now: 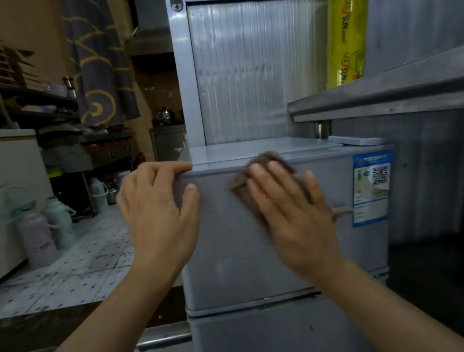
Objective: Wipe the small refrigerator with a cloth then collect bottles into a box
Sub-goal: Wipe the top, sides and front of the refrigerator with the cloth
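A small grey refrigerator point(234, 256) fills the middle of the view, its upper door facing me. My right hand point(289, 207) lies flat with straight fingers on a brown cloth point(264, 162), pressing it against the upper door near the top edge. My left hand point(156, 210) holds the door's upper left corner, fingers over the top edge and thumb on the front. A blue and white label point(371, 189) sticks to the door's right side.
A steel shelf point(389, 94) juts out at the right above the refrigerator, with a yellow roll of film point(349, 20) standing on it. A white foam slab point(357, 140) lies on the refrigerator top. Several thermos flasks point(56, 222) stand on the tiled floor left.
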`<state>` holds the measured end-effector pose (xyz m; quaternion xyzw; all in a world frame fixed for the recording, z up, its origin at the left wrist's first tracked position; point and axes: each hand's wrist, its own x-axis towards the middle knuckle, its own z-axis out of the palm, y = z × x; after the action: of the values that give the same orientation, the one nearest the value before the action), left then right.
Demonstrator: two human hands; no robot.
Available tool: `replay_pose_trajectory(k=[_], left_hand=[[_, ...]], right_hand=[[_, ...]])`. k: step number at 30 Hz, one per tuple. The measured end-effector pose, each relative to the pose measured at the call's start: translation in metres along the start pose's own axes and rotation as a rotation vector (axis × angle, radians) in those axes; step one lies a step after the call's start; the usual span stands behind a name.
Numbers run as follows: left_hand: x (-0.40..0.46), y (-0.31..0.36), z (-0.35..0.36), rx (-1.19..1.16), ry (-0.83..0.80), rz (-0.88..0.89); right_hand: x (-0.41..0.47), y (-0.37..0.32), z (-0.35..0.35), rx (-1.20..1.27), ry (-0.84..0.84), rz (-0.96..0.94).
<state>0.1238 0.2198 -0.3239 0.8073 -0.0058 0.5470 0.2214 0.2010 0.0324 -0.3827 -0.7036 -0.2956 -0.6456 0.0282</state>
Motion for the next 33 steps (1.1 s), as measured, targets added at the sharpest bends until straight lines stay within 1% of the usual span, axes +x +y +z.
replay_pose_trajectory(k=[3, 5, 6, 8, 10, 12, 13, 14, 17, 18, 19, 20, 23, 24, 27, 31, 33], left_hand=[[-0.001, 0.006, -0.001, 0.069, -0.011, 0.017], [-0.003, 0.014, 0.002, 0.156, -0.041, 0.084], [-0.005, 0.019, 0.005, 0.18, -0.055, 0.129], [-0.01, 0.031, 0.013, 0.186, -0.083, 0.216], [-0.015, 0.039, 0.021, 0.173, -0.104, 0.276], [-0.018, 0.043, 0.028, 0.147, -0.097, 0.286], [-0.019, 0.044, 0.03, 0.135, -0.085, 0.276], [-0.019, 0.044, 0.032, 0.131, -0.07, 0.267], [-0.019, 0.045, 0.037, 0.142, -0.037, 0.261], [-0.019, 0.045, 0.038, 0.14, -0.023, 0.26], [-0.02, 0.045, 0.039, 0.136, -0.01, 0.26], [-0.02, 0.044, 0.039, 0.133, 0.0, 0.263], [-0.02, 0.042, 0.042, 0.124, 0.017, 0.267], [-0.02, 0.042, 0.043, 0.122, 0.022, 0.262], [-0.022, 0.045, 0.047, 0.104, 0.039, 0.244], [-0.023, 0.046, 0.046, 0.109, 0.033, 0.237], [-0.024, 0.046, 0.043, 0.122, 0.021, 0.251]], right_hand=[[-0.027, 0.054, -0.013, -0.031, -0.012, 0.236], [-0.037, 0.082, -0.021, -0.026, -0.037, 0.4], [-0.039, 0.087, -0.023, -0.017, -0.045, 0.449], [-0.04, 0.084, -0.021, 0.012, -0.009, 0.559], [-0.034, 0.071, -0.015, 0.071, 0.077, 0.808], [-0.021, 0.053, -0.008, 0.09, 0.145, 1.063], [-0.014, 0.043, -0.005, 0.067, 0.154, 1.095], [-0.01, 0.031, -0.003, 0.044, 0.152, 1.032], [-0.016, 0.014, -0.002, 0.086, 0.075, 0.633], [-0.02, 0.022, -0.006, 0.108, 0.049, 0.557], [-0.025, 0.035, -0.009, 0.118, 0.035, 0.536], [-0.03, 0.049, -0.013, 0.117, 0.038, 0.581], [-0.033, 0.088, -0.014, 0.169, 0.118, 0.883], [-0.034, 0.091, -0.012, 0.179, 0.131, 0.907], [-0.064, 0.073, -0.006, 0.172, 0.113, 0.825], [-0.135, 0.028, -0.006, 0.168, 0.031, 0.846], [-0.142, 0.024, -0.006, 0.154, 0.014, 0.845]])
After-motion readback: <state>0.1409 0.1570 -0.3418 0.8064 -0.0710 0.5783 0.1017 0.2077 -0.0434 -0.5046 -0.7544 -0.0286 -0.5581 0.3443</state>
